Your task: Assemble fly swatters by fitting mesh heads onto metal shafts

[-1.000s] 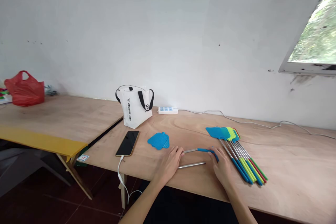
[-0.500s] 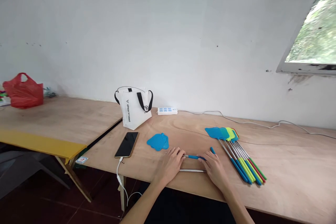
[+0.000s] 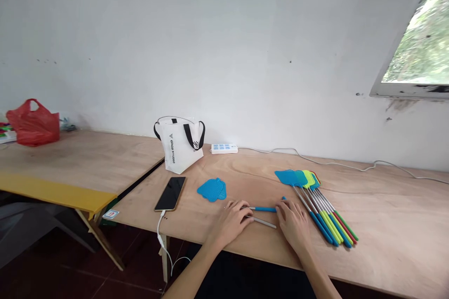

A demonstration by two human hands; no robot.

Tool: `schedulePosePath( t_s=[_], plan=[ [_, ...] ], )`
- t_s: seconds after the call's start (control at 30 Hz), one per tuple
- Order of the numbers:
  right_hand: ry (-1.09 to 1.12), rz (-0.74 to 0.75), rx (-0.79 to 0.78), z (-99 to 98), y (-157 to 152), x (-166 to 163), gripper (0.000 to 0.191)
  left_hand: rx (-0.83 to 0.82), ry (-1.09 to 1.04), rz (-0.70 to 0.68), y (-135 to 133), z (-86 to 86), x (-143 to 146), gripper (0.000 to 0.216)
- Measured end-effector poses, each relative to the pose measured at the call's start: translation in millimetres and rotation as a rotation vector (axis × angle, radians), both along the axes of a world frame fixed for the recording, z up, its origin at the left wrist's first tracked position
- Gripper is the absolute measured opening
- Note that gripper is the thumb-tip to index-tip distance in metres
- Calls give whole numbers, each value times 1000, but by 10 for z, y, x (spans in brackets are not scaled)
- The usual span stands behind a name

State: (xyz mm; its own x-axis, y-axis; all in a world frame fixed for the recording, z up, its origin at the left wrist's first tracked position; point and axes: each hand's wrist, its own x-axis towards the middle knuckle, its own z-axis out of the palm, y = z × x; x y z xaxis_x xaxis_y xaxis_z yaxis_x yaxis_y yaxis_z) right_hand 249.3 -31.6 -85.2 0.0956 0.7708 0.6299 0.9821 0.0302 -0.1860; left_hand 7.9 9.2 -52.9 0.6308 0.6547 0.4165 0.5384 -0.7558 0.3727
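Observation:
In front of me my left hand (image 3: 234,218) curls over the metal shafts on the table. One shaft carries a blue grip (image 3: 264,209) that runs across to my right hand (image 3: 292,217), whose fingers are closed at its end. A plain metal rod (image 3: 264,222) slants from under my left fingers, its right end free of my right hand. Another blue tip (image 3: 284,198) shows just past my right fingers; the rest of it is hidden. Blue mesh swatter heads (image 3: 212,189) lie overlapped beyond my left hand. To the right, several assembled fly swatters (image 3: 324,210) lie fanned out.
A phone (image 3: 170,193) on a white cable lies at the left of the table (image 3: 393,224). Behind it stands a white bag (image 3: 180,149), beside a power strip (image 3: 224,148) with its cord along the wall. A red plastic bag (image 3: 34,124) sits on the left table.
My right hand has shifted right, off the plain metal rod. That rod now slants, with its left part under my left fingers. My left hand has moved slightly right.

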Motion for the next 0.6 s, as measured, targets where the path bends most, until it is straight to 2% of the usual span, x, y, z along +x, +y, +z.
schedulePosePath(
  t_s=[0.23,0.4,0.5,0.6],
  plan=[
    [-14,-79,26,-104,11,125,34,-59,41,148,-13,85,12,12],
    [-6,-167,2,-156,19,208,38,-50,45,201,-1,69,0,12],
    [56,-86,-14,-121,24,209,45,-36,14,212,22,42,-4,13],
    [187,136,-20,-31,22,170,46,-21,5,235,43,22,-3,12]
  ],
)
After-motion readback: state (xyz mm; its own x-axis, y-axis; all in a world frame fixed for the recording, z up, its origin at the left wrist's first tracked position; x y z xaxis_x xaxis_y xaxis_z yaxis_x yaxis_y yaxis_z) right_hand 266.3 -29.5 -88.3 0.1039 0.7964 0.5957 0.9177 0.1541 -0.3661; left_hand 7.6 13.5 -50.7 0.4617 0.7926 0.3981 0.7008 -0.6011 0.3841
